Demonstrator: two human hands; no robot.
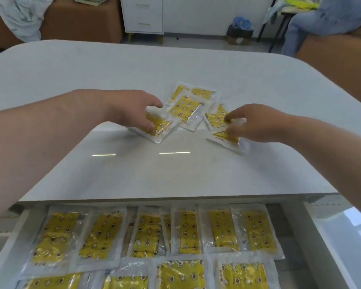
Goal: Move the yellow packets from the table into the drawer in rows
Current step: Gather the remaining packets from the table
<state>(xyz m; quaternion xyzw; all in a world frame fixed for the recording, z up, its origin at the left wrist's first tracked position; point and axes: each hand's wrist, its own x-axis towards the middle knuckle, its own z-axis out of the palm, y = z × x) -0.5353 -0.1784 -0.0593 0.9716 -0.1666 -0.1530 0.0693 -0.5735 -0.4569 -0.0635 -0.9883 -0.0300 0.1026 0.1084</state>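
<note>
Several yellow packets in clear wrappers lie in a loose heap (188, 107) on the white table (133, 167). My left hand (133, 109) rests on the heap's left side, fingers closed around one yellow packet (159, 127). My right hand (250, 124) is on the heap's right side, fingers pinching another yellow packet (224, 136) at its edge. Below the table's front edge the drawer (296, 232) stands pulled out. Several yellow packets (146, 232) lie flat in it in a back row, and a front row (181, 274) sits partly cut off by the frame's bottom.
A white cabinet (143, 15) and a brown sofa with cloth on it (71, 19) stand beyond the table. A seated person in blue jeans (321, 24) is at the far right, next to a dark bin (239, 31).
</note>
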